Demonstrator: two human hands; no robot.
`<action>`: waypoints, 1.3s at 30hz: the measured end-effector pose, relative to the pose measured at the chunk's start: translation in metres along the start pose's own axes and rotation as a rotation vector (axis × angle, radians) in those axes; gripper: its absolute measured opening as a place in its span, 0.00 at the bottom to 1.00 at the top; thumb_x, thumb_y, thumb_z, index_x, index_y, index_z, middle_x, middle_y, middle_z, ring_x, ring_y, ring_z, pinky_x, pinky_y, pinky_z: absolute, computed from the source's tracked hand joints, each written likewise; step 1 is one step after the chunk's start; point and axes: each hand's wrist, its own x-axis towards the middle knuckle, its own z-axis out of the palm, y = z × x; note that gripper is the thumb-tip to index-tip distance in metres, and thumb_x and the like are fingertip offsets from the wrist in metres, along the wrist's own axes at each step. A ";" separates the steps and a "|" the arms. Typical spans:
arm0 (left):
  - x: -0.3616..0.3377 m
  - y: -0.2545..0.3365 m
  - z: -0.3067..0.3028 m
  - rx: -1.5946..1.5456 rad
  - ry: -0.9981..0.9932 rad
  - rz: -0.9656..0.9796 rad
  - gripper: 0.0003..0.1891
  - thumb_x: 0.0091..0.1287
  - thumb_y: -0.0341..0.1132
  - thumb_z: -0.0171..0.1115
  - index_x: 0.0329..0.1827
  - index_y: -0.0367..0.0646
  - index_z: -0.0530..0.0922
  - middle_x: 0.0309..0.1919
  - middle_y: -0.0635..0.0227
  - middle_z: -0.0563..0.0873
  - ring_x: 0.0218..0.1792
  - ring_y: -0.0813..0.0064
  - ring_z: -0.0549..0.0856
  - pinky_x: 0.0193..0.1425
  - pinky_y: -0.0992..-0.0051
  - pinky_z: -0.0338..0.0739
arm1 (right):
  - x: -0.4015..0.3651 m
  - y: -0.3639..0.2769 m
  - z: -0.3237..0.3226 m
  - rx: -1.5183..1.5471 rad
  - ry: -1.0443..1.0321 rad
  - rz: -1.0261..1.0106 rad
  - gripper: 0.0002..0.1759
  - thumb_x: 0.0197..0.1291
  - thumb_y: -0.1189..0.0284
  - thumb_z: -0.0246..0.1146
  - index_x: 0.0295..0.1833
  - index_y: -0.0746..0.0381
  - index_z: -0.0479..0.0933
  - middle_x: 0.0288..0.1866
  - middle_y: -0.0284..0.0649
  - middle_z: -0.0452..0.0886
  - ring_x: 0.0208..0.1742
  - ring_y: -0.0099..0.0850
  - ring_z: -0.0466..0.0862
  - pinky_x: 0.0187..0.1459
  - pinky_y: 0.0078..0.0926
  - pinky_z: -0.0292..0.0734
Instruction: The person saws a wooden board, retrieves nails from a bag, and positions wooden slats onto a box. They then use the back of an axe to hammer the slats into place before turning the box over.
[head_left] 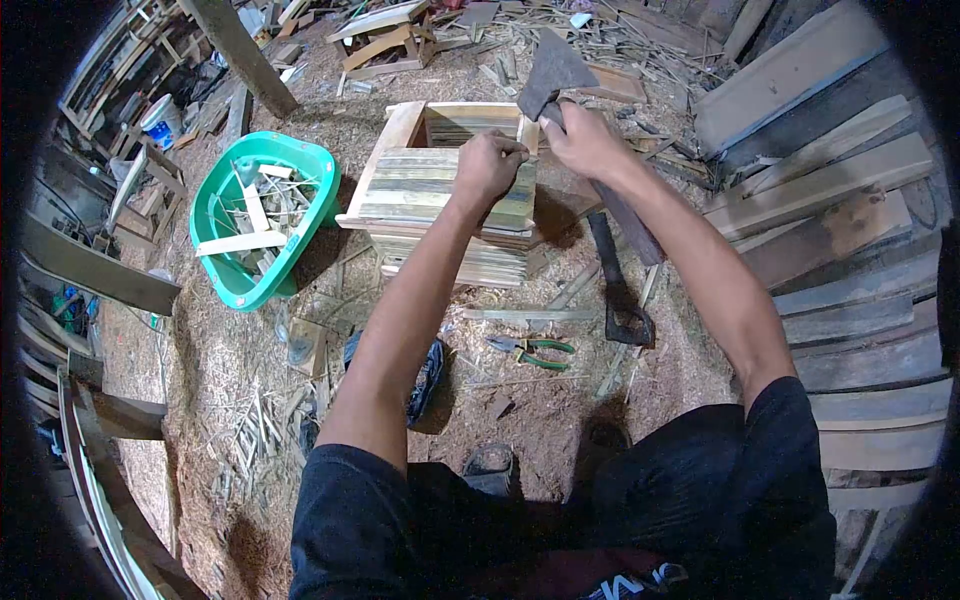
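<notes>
A small slatted wooden box [430, 195] stands on the shavings-covered ground in front of me. My left hand [490, 163] is over its near right part, fingers pinched together; what they hold, if anything, is too small to make out. Wrapped round the handle of a hatchet, my right hand [583, 138] is just right of the box's back right corner. The hatchet's wide metal blade [556, 70] points up and away from me, and its dark handle runs back under my right forearm.
Left of the box is a green basin [325, 200] with wood scraps. Nearer me lie green-handled pliers [535, 350], a wood strip [528, 314] and a dark-handled tool [615, 290]. Planks [840, 240] line the right side. A post [240, 55] rises at the back left.
</notes>
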 end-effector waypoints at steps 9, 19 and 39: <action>0.000 0.002 -0.001 -0.001 -0.035 -0.016 0.10 0.59 0.37 0.70 0.40 0.43 0.90 0.41 0.54 0.88 0.43 0.54 0.87 0.52 0.64 0.80 | -0.007 0.003 0.002 -0.088 -0.185 0.022 0.21 0.69 0.62 0.56 0.44 0.74 0.78 0.39 0.65 0.83 0.45 0.60 0.84 0.49 0.52 0.77; 0.001 -0.002 0.002 -0.005 0.044 0.020 0.11 0.59 0.38 0.71 0.37 0.39 0.88 0.34 0.53 0.89 0.36 0.54 0.89 0.45 0.63 0.81 | -0.019 -0.006 0.008 -0.104 -0.238 0.085 0.22 0.70 0.60 0.55 0.45 0.74 0.77 0.41 0.64 0.83 0.46 0.61 0.83 0.51 0.53 0.76; 0.001 -0.001 -0.002 -0.032 -0.038 -0.086 0.15 0.60 0.42 0.72 0.40 0.38 0.89 0.28 0.49 0.88 0.29 0.56 0.89 0.39 0.63 0.81 | 0.001 -0.014 -0.006 -0.011 0.063 -0.028 0.22 0.69 0.60 0.56 0.48 0.73 0.74 0.40 0.66 0.82 0.45 0.61 0.83 0.49 0.54 0.76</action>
